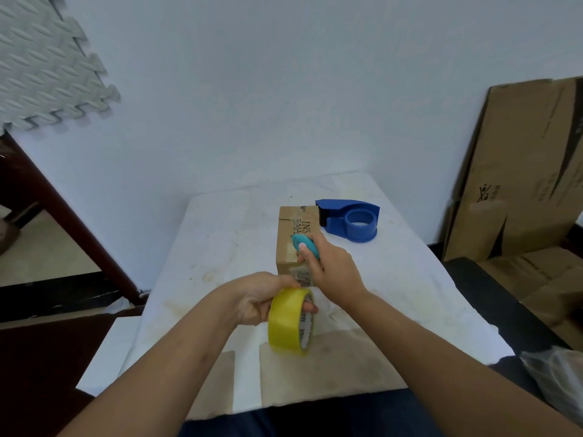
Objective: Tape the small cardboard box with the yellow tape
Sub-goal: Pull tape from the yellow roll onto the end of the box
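Observation:
A small cardboard box [291, 234] with printed letters on its top stands in the middle of the white table. My left hand [255, 299] grips a roll of yellow tape [288, 321], held on edge just in front of the box, fingers through its core. My right hand [331, 266] holds a small teal cutter [304, 244] over the near right part of the box top, its tip pointing left. Whether a strip of tape runs from the roll to the box I cannot tell.
A blue tape dispenser [355, 219] with no roll lies behind the box to the right. The table [220, 247] is stained and has brown paper at its near edge. Flattened cardboard [520, 171] leans at the right. A dark wooden frame [63, 216] stands left.

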